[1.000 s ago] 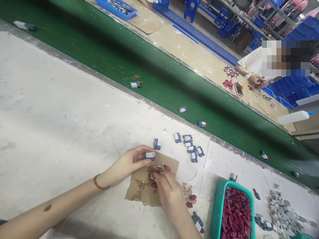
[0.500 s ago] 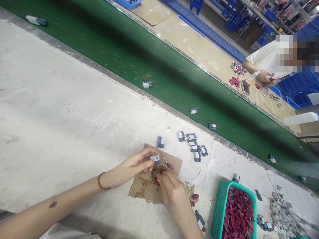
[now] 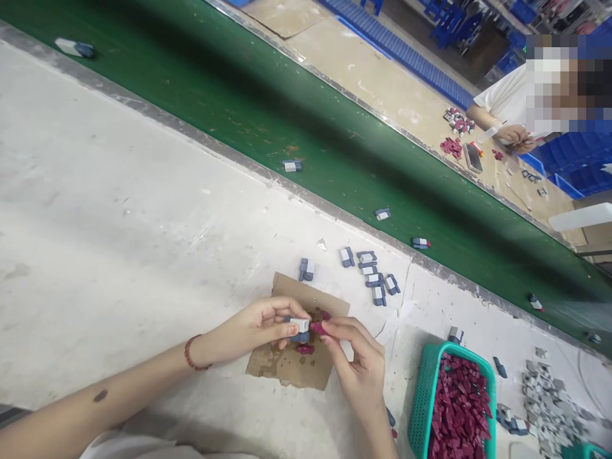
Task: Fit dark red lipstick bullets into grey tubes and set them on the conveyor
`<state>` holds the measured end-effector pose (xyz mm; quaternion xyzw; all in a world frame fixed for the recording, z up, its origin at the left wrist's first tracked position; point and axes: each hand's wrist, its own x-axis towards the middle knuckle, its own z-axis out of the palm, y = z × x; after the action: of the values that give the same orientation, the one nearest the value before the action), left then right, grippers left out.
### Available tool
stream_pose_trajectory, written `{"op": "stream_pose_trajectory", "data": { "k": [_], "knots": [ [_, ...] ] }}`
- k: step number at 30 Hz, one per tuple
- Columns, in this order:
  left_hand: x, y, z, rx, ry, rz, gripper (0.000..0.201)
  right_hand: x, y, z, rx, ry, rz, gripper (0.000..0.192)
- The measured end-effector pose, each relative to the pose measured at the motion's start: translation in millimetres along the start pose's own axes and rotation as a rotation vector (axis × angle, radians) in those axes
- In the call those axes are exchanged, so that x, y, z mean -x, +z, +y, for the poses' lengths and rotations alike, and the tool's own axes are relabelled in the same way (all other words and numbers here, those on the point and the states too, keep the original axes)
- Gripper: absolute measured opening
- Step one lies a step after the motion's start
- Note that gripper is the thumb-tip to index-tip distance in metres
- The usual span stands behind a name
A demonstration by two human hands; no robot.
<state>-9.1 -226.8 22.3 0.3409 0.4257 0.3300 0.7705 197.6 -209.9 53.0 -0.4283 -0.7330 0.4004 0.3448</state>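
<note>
My left hand [image 3: 255, 326] pinches a small grey-and-white block [image 3: 299, 326] above a stained piece of cardboard [image 3: 291, 363]. My right hand [image 3: 359, 363] holds a small dark red piece [image 3: 319, 328] by its fingertips, its end touching the block. Another red piece [image 3: 305, 349] lies on the cardboard just below. Several finished grey-and-white blocks [image 3: 370, 273] lie in a loose group beyond the cardboard, with one more block [image 3: 306, 269] apart to the left.
A teal basket [image 3: 423, 395] of dark red pieces stands at the lower right, beside a heap of grey parts [image 3: 547, 395]. A green conveyor belt [image 3: 268, 108] carries several blocks diagonally. Across it another person [image 3: 514, 105] works at a bench.
My right hand lifted off the cardboard with a red piece and brought it up to the block in my left hand. The view shifted slightly.
</note>
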Motion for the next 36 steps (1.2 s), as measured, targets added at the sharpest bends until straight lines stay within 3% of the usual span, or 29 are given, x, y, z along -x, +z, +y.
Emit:
{"op": "stream_pose_trajectory", "data": {
  "k": [17, 21, 25, 28, 31, 34, 36],
  "knots": [
    [2, 6.0, -1, -0.145, 0.050, 0.037, 0.029, 2, 10, 0, 0.092, -0.152, -0.062, 0.026],
    [2, 9.4, 1, -0.180, 0.070, 0.028, 0.028, 7, 10, 3, -0.006, -0.040, -0.033, 0.019],
    [-1, 15.0, 6, -0.264, 0.117, 0.016, 0.026, 12, 7, 1, -0.130, 0.149, 0.099, 0.007],
    [-7, 20.6, 14, -0.389, 0.167, 0.005, 0.026, 15, 3, -1, -0.110, 0.148, 0.195, 0.008],
    [-19, 26.1, 27, -0.528, 0.234, -0.035, 0.027, 16, -2, 1, -0.072, 0.131, 0.279, 0.011],
    [-48, 26.9, 47, -0.651, 0.387, -0.099, 0.026, 18, -8, 7, -0.033, 0.191, 0.358, 0.012],
    [-81, 22.2, 64, -0.760, 0.507, -0.021, 0.027, 23, -14, 9, -0.003, 0.247, 0.400, 0.018]
  ]
}}
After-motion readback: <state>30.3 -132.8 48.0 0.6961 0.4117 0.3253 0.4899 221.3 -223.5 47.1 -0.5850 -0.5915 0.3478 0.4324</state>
